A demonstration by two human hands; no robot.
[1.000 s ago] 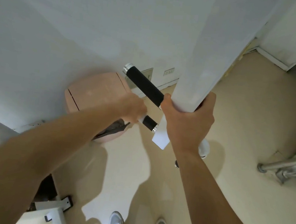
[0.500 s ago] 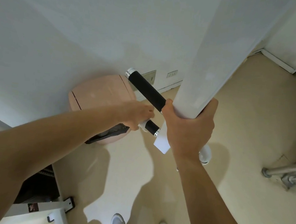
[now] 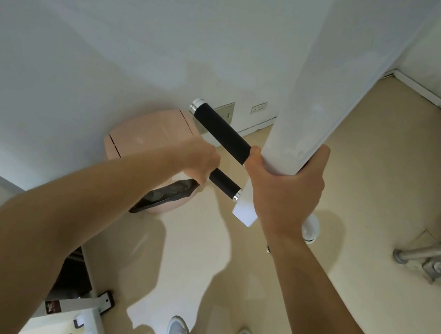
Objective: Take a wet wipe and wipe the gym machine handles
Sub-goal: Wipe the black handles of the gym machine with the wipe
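Mid-frame, the left hand [image 3: 201,162] curls round the lower handle [image 3: 224,183], wiping I judge, while the right hand [image 3: 284,189] clasps the post [image 3: 315,95]; upper handle [image 3: 222,133] next.

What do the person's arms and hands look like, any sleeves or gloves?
Left forearm and right forearm are bare, no sleeves in view. Left hand and right hand are ungloved, no rings showing. A dark speck by the right wrist is unclear.
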